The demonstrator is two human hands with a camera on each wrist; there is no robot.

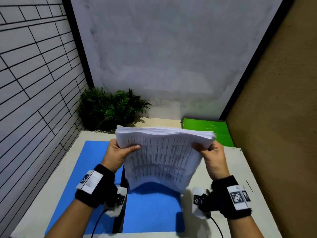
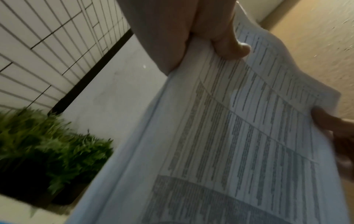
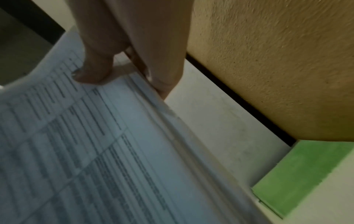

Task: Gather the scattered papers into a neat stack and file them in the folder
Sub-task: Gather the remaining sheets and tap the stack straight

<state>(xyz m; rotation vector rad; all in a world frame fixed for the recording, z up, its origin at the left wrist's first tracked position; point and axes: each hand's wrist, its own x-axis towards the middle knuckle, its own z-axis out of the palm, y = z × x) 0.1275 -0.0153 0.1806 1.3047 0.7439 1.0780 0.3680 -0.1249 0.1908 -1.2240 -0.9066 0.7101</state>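
A thick stack of printed papers [image 1: 161,157] stands nearly upright above the open blue folder [image 1: 151,208], its lower edge bowed just over the folder's right half. My left hand [image 1: 120,152] grips the stack's upper left corner, thumb on the printed face. My right hand [image 1: 211,155] grips the upper right corner the same way. The left wrist view shows my left hand [image 2: 210,37] with its thumb pressed on the papers [image 2: 239,144]. The right wrist view shows my right hand [image 3: 118,65] pinching the papers [image 3: 86,151] at their edge.
The folder lies on a pale table [image 1: 223,169]. A green folder [image 1: 209,129] lies at the back right beside a brown wall [image 1: 274,117]. A potted fern [image 1: 109,109] stands at the back left by a tiled wall.
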